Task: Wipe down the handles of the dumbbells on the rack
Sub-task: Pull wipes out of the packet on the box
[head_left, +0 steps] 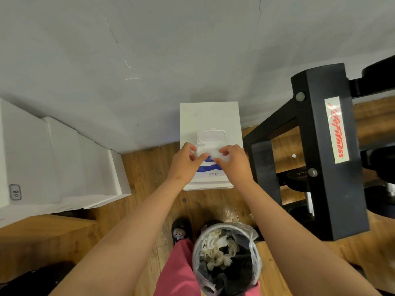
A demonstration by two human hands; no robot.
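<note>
A white and blue pack of wet wipes (210,169) lies on a white box (209,116) against the wall, its flip lid (211,136) open. My left hand (188,161) and my right hand (232,162) both pinch a white wipe (208,153) at the pack's opening. The black dumbbell rack (324,150) stands at the right. Dark dumbbells (299,175) sit on its lower shelves, mostly hidden by the frame.
A bin lined with a plastic bag (226,257), holding several crumpled used wipes, stands at my feet. White stacked boxes (53,159) fill the left side. The floor is wood and the grey wall is close ahead.
</note>
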